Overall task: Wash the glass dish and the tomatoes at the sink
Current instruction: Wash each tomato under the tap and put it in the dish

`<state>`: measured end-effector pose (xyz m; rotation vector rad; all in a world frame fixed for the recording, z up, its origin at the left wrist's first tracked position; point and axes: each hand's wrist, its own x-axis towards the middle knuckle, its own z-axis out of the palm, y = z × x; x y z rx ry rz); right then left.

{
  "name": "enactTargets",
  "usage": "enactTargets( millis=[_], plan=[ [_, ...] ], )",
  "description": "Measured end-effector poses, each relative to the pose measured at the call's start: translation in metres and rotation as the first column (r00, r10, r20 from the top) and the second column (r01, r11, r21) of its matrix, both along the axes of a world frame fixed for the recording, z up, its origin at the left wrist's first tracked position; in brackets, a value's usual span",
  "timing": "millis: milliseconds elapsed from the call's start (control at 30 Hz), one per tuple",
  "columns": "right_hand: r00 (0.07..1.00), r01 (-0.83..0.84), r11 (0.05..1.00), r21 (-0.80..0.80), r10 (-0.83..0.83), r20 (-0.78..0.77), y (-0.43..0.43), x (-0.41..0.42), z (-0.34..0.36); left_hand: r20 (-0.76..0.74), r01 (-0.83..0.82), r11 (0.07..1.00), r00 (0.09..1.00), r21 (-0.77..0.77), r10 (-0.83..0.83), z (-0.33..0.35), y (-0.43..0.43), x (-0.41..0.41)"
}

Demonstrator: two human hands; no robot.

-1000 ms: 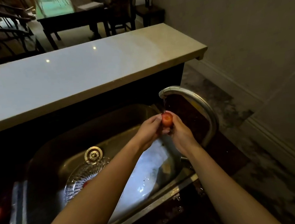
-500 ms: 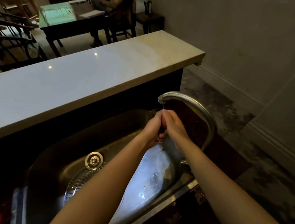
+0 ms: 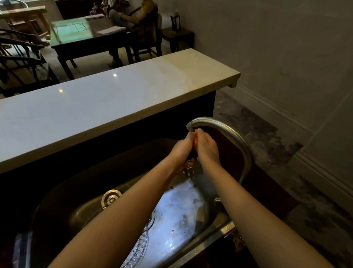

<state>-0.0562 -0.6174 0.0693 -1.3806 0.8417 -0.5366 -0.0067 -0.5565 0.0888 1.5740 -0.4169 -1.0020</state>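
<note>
Both hands are still pressed together right under the mouth of the tap [image 3: 220, 128], and they sit closer up to it than a second ago. The tomato [image 3: 196, 141] was out in plain sight then; now it is only a sliver of orange-red squeezed between the palms. The left hand [image 3: 182, 152] and right hand [image 3: 208, 149] each have their grip curled round it, fingertips meeting just below the tap. Drops fall beneath the hands into the sink [image 3: 70, 198]. Down and to the left of the tap, the glass dish [image 3: 137, 252] lies on the basin floor, its ribbed, cut-pattern rim showing, the rest hidden behind the left forearm. Behind the tap runs the pale worktop [image 3: 84, 112].
</note>
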Motion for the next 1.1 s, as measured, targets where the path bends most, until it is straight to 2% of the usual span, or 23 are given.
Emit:
enactTargets(
  millis=[67, 100, 200, 300, 333, 367, 400, 433, 467, 500, 533, 600, 667, 733, 800, 867, 900, 933, 1033, 1100],
  plan=[
    [0.999, 0.051, 0.99, 0.132, -0.05, -0.006, 0.0, 0.006, 0.009, 0.009, -0.052, 0.998, 0.999, -0.022, 0.052, 0.0, -0.001, -0.004],
    [0.999, 0.044, 0.994, 0.095, -0.041, -0.028, 0.003, 0.008, 0.011, 0.015, -0.089, 0.996, 0.996, -0.03, 0.089, 0.0, -0.001, -0.004],
    [0.997, -0.071, 0.965, -0.252, 0.058, -0.057, 0.011, -0.001, 0.007, -0.026, -0.145, 0.986, 0.989, -0.08, 0.144, 0.003, 0.0, -0.001],
    [0.979, -0.2, 0.899, -0.39, 0.196, -0.05, 0.007, -0.013, -0.003, -0.092, -0.037, 0.999, 0.995, -0.025, 0.034, 0.01, 0.005, 0.003],
    [0.978, -0.204, 0.911, -0.359, 0.203, -0.039, 0.005, -0.014, -0.004, -0.063, -0.016, 1.0, 0.998, 0.009, 0.016, 0.01, 0.006, 0.003],
    [0.987, -0.156, 0.953, -0.261, 0.158, -0.012, 0.003, -0.011, -0.003, -0.013, -0.016, 0.999, 1.0, 0.035, 0.016, 0.009, 0.007, 0.002],
    [0.996, -0.089, 0.992, -0.084, 0.09, 0.01, 0.003, -0.008, 0.001, 0.04, -0.032, 0.998, 0.999, 0.047, 0.03, 0.008, 0.006, -0.001],
    [1.0, -0.031, 0.995, 0.1, 0.03, 0.011, 0.002, -0.003, 0.006, 0.073, -0.056, 0.998, 0.996, 0.038, 0.054, 0.007, 0.005, -0.004],
    [1.0, 0.007, 0.977, 0.214, -0.005, -0.007, 0.003, 0.002, 0.01, 0.077, -0.081, 0.997, 0.994, 0.015, 0.08, 0.004, 0.003, -0.008],
    [0.999, 0.024, 0.971, 0.24, -0.015, -0.039, 0.005, 0.005, 0.013, 0.055, -0.106, 0.994, 0.993, -0.013, 0.107, 0.002, 0.002, -0.01],
    [0.997, 0.02, 0.981, 0.192, -0.006, -0.074, 0.007, 0.006, 0.013, 0.022, -0.133, 0.99, 0.991, -0.038, 0.134, 0.001, 0.002, -0.012],
    [0.993, -0.055, 0.995, -0.083, 0.046, -0.107, 0.012, 0.0, 0.007, -0.032, -0.171, 0.983, 0.985, -0.07, 0.169, 0.001, 0.004, -0.008],
    [0.979, -0.204, 0.907, -0.368, 0.177, -0.106, 0.015, -0.011, -0.002, -0.086, -0.158, 0.985, 0.985, -0.068, 0.152, 0.002, 0.008, -0.001],
    [0.956, -0.294, 0.816, -0.497, 0.243, -0.167, 0.011, -0.015, -0.011, -0.123, -0.12, 0.992, 0.986, -0.037, 0.114, 0.002, 0.012, 0.002],
    [0.957, -0.276, 0.8, -0.533, 0.181, -0.225, 0.006, -0.013, -0.016, -0.125, -0.107, 0.994, 0.987, -0.014, 0.104, 0.002, 0.011, -0.002],
    [0.978, -0.128, 0.93, -0.344, 0.061, -0.199, 0.003, -0.002, -0.014, -0.063, -0.132, 0.991, 0.989, 0.016, 0.133, 0.002, 0.006, -0.007],
    [0.98, -0.046, 0.975, -0.219, 0.001, -0.201, 0.002, 0.006, -0.011, -0.024, -0.16, 0.987, 0.987, 0.027, 0.16, 0.001, 0.004, -0.008],
    [0.972, -0.001, 0.985, -0.171, -0.039, -0.23, 0.003, 0.012, -0.007, 0.012, -0.189, 0.982, 0.982, 0.028, 0.189, 0.0, 0.002, -0.008],
    [0.95, -0.025, 0.926, -0.375, -0.094, -0.297, 0.002, 0.018, -0.001, 0.106, -0.237, 0.971, 0.966, 0.017, 0.234, -0.002, 0.003, -0.001],
    [0.965, -0.148, 0.842, -0.519, 0.007, -0.264, 0.002, 0.009, -0.001, 0.075, -0.195, 0.98, 0.979, 0.039, 0.192, 0.0, 0.007, 0.004]
  ],
)
